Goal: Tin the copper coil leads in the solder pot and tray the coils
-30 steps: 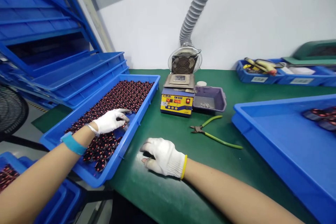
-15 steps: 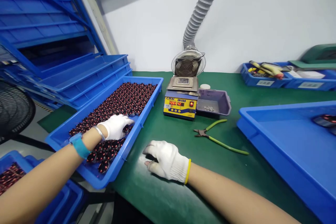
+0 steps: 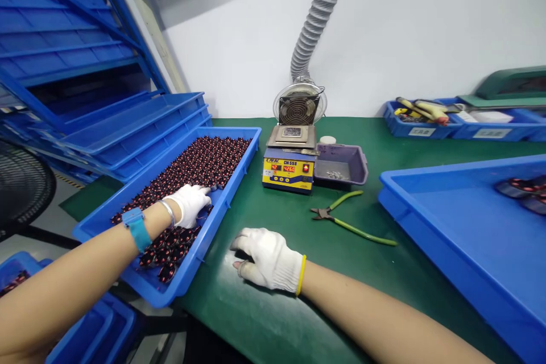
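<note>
My left hand (image 3: 190, 205), in a white glove, reaches into a long blue tray (image 3: 230, 193) at the left. The tray holds rows of small dark parts (image 3: 200, 162) with copper-red spots. Its fingers are bent down among the parts beside a bare patch of tray floor; the fingertips and what they grip are hidden. My right hand (image 3: 268, 259), in a white glove with a yellow cuff, rests on the green table (image 3: 247, 324) between that tray and the cutters. Its fingers are curved, the thumb stands apart, and nothing shows between them. Green-handled cutters (image 3: 341, 219) lie to its right with handles spread.
A yellow-fronted solder pot (image 3: 288, 173) stands ahead under a grey duct hose (image 3: 318, 17). Beside it sits a purple bin (image 3: 362, 168). At the right is a blue tray (image 3: 443, 205) with a few dark parts. Tool boxes (image 3: 422, 131) line the wall; a black fan (image 3: 25, 193) stands left.
The view has shifted slightly, turning a little to the right. My left hand stays at nearly the same spot in the tray, and my right hand still rests on the table.
</note>
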Demonstrator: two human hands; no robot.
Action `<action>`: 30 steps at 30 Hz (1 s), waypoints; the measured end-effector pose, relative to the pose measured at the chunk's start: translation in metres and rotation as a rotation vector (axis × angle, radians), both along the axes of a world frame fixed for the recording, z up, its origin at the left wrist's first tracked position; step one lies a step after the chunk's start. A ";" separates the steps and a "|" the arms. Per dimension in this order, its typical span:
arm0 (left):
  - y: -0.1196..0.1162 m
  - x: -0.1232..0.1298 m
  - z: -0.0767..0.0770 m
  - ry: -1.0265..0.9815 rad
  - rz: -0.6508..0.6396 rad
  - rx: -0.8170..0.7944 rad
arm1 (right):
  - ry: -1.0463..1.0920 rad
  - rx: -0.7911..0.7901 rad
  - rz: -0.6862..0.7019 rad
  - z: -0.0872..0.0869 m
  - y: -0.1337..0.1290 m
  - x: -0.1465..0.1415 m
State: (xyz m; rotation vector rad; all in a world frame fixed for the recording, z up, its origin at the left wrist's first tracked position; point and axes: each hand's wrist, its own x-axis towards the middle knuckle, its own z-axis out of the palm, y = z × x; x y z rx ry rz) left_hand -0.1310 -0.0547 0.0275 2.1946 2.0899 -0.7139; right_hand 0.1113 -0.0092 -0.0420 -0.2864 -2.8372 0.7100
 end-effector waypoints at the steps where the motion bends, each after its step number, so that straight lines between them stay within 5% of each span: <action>1: 0.001 0.000 0.000 -0.007 0.000 0.005 | -0.004 0.000 0.001 0.000 0.000 0.000; 13: 0.010 0.001 -0.020 -0.198 0.015 0.122 | -0.009 -0.008 0.007 0.001 0.002 0.001; 16: 0.007 -0.005 -0.012 -0.209 0.054 0.191 | 0.022 -0.071 0.000 -0.002 0.001 0.001; 20: -0.009 0.006 0.017 -0.275 0.092 0.447 | 0.243 -0.488 -0.132 -0.005 0.003 -0.004; 24: -0.016 0.057 0.039 -0.376 -0.156 0.556 | 0.531 -1.142 -0.084 0.006 0.024 -0.007; 27: -0.005 0.092 0.038 -0.374 -0.325 0.461 | 0.535 -1.254 0.077 0.023 0.046 0.004; 30: 0.011 0.105 0.027 -0.442 -0.394 0.478 | 0.462 -1.180 0.049 0.038 0.061 0.019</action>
